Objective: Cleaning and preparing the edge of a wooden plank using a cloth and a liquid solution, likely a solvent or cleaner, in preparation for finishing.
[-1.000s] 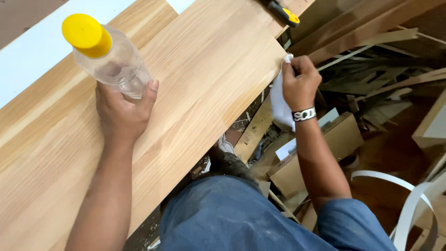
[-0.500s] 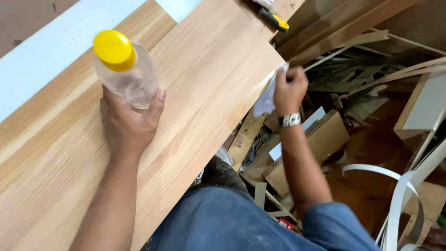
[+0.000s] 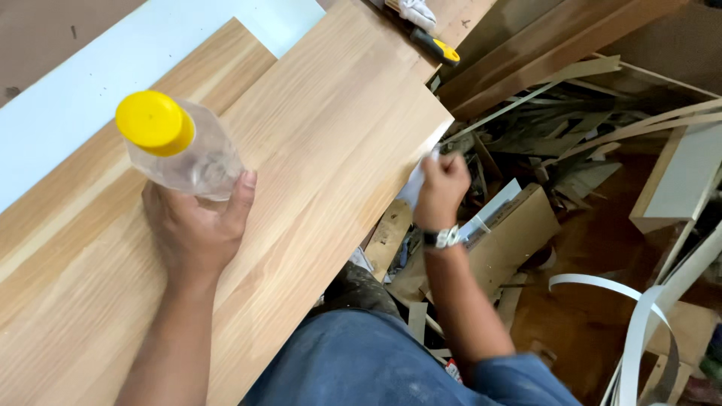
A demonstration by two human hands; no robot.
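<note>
Bottle (image 3: 180, 146) of clear plastic with a yellow cap (image 3: 153, 120) stands on the wooden board (image 3: 316, 165), clasped from below by the left hand (image 3: 197, 225); it looks nearly empty, only a film of clear liquid showing inside, and the cap is on; the right hand (image 3: 442, 188) is clenched round a white cloth (image 3: 415, 180) pressed to the board's front edge near its corner; the wiping seems under way, with the stretch of edge toward the person's lap seemingly left to do; a cardboard box (image 3: 519, 225) below the bench lies among offcuts (image 3: 571, 98), its contents hidden; a yellow-handled tool (image 3: 436, 46) rests at the far end
</note>
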